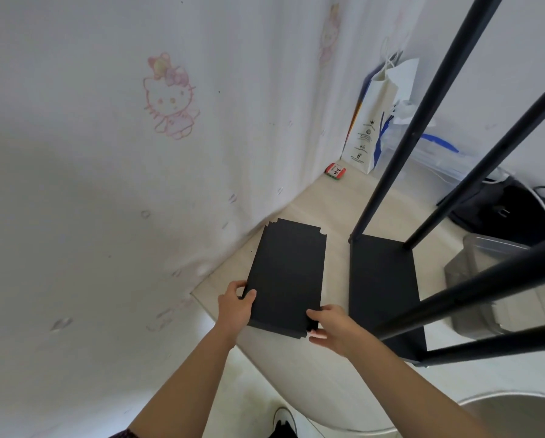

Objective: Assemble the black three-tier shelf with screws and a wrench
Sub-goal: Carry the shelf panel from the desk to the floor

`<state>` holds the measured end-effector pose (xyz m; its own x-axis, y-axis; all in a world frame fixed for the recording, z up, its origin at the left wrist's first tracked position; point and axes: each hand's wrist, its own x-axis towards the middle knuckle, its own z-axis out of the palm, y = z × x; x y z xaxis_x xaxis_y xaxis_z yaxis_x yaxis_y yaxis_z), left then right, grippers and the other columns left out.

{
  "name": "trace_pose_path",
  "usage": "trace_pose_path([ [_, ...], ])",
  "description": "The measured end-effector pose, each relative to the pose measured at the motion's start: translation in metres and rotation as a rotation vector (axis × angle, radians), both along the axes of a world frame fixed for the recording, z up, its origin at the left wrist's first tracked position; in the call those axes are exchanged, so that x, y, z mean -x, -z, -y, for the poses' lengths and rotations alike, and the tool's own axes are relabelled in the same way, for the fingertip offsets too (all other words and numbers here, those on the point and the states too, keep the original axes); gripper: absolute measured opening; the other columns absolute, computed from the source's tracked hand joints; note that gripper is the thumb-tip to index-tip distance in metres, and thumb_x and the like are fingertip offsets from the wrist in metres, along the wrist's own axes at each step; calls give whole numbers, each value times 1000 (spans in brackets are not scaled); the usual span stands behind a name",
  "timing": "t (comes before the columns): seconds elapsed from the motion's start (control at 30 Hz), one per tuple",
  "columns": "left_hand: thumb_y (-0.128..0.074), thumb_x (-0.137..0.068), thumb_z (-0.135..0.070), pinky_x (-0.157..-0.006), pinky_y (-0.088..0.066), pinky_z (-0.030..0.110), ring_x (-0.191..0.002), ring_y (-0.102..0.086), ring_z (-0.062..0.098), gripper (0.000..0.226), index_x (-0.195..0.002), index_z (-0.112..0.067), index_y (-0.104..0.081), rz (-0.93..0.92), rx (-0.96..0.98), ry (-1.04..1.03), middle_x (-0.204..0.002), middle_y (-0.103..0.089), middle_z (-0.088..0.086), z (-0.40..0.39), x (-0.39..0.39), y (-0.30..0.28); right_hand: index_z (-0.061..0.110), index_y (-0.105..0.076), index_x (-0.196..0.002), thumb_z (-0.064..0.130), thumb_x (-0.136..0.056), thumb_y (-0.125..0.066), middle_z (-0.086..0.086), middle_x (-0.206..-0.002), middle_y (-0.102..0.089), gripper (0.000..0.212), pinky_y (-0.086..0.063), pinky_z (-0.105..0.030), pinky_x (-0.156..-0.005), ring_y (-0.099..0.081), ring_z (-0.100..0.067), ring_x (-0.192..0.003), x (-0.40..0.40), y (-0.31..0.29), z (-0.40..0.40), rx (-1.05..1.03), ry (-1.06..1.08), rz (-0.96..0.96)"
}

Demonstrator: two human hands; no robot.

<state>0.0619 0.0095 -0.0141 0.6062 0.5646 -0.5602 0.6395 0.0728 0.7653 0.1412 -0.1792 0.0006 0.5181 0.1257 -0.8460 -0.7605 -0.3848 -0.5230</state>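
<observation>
Both bare hands grasp the near end of a loose black shelf panel (288, 273): the left hand (234, 308) wraps its near-left corner with the thumb on top, and the right hand (331, 327) pinches its near-right corner. Right of that panel stands the shelf frame (381, 279), its base board on the pale floor (337, 210), black poles (429, 115) rising from its corners. Beyond the panel, a white paper bag (372, 128) leans by the wall.

— What colours are the shelf parts?
— Black shelf board (288, 273), black poles (422, 121).
— And the wall?
— A white curtain (107, 184) printed with a pink cartoon cat (170, 96); pale beige floor (337, 203).
</observation>
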Motion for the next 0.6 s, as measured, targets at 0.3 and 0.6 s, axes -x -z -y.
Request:
trace_pose_path([
  [0.3,-71,-94,-16,-70,-60,24,-103,-69,25,38,-127,0,-61,97,402,-91,-119,-70,13,-5,28,-12,2,-57,-113,2,-97,-57,-13,-111,-63,16,-58,-34,-70,-64,-26,-97,16,-18,14,-144,152,16],
  [0.6,-71,-93,-19,-90,-58,37,-103,-68,24,39,-128,-13,-55,176,448,-53,-116,-70,6,11,95,-23,3,-60,-106,-1,-97,-56,-13,-111,-66,11,-57,-36,-81,-64,-26,-101,86,-31,39,-243,180,94],
])
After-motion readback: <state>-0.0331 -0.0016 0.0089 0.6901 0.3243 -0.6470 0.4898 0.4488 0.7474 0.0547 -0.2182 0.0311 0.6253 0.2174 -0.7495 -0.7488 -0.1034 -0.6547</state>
